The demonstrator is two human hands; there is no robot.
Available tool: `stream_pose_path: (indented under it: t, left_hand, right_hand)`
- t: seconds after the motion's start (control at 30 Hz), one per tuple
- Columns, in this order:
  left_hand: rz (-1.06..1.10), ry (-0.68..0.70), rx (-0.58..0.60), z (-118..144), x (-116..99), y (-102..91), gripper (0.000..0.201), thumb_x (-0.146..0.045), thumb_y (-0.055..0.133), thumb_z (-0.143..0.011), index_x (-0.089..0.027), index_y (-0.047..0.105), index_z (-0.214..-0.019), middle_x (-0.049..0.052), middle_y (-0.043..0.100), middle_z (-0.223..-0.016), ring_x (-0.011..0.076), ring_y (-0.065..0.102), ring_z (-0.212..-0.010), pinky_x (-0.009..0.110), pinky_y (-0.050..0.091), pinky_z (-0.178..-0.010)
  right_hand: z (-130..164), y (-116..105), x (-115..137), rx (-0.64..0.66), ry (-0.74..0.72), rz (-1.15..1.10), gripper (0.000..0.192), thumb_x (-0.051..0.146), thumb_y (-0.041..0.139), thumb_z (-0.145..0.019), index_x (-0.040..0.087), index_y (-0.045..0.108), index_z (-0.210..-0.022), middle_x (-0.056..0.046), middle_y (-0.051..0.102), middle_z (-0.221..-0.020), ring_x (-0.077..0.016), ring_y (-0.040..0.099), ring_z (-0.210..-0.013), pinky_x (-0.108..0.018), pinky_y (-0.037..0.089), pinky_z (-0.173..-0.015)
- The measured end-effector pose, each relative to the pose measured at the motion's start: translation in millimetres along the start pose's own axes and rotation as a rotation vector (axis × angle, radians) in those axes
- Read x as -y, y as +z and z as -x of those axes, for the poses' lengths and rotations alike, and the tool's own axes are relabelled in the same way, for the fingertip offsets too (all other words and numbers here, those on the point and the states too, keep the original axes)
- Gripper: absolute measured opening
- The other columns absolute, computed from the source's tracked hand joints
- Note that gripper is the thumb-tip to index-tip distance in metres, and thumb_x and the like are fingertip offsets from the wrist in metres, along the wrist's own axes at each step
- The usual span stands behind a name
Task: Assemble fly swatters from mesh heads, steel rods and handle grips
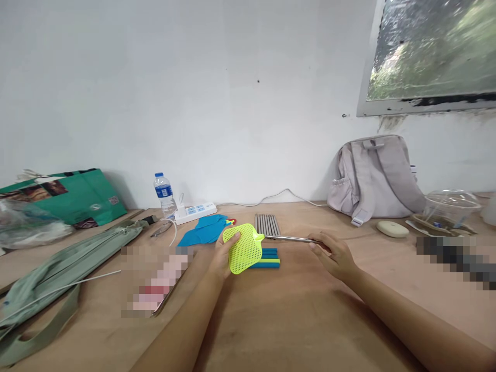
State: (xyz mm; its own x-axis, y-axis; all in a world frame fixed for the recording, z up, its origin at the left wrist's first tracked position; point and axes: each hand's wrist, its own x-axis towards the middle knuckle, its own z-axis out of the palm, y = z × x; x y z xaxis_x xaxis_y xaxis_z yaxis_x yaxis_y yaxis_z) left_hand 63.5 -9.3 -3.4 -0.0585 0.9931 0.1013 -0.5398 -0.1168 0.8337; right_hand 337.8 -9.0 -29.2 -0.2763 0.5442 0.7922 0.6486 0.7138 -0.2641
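Note:
A yellow-green fly swatter [246,250] is held level above the table between my hands. My left hand [220,257] grips the perforated head at its left edge, thumb on the front face. My right hand [336,257] has its fingers closed round the far end of the metal rod, which joins the head at its neck. Behind the swatter lies a row of several metal rods [267,225]. Blue tubes [270,252] and a yellow-green tube [271,261] lie just beyond the head, partly hidden by it. Flat blue pieces [205,230] lie to the left.
At the back left are a water bottle [164,195], a white power strip [196,212] and a green bag [91,199]. A pale green fabric bag [73,263] and a blurred pink item [158,289] lie left. A grey backpack [377,178] and a cream case [392,229] stand right.

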Motion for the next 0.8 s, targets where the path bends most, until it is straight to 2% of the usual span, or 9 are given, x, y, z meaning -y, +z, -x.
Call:
stream_pose_path:
  t: [0.43,0.8]
  left_hand:
    - [-0.057,0.028,-0.027,-2.3,2.1,-3.0,0.044,-0.03,0.074,-0.052,-0.022,0.049,-0.087,-0.001,0.062,-0.08,0.0192,0.061,-0.074,0.032,0.05,-0.064]
    - [-0.078,-0.002,-0.021,-1.7,-0.2,-3.6,0.042,-0.03,0.072,-0.053,-0.023,0.049,-0.088,-0.001,0.063,-0.081,0.0209,0.061,-0.076,0.035,0.05,-0.065]
  right_hand:
    - [-1.4,-2.5,1.5,0.038,0.003,0.045,0.019,0.032,0.042,-0.082,0.022,0.056,-0.091,-0.003,0.059,-0.071,-0.0149,0.055,-0.065,-0.025,0.04,-0.058]
    - [-2.2,-4.0,0.3,0.041,0.007,0.029,0.019,0.032,0.04,-0.083,0.022,0.055,-0.09,-0.004,0.058,-0.072,-0.0149,0.054,-0.064,-0.026,0.041,-0.058]
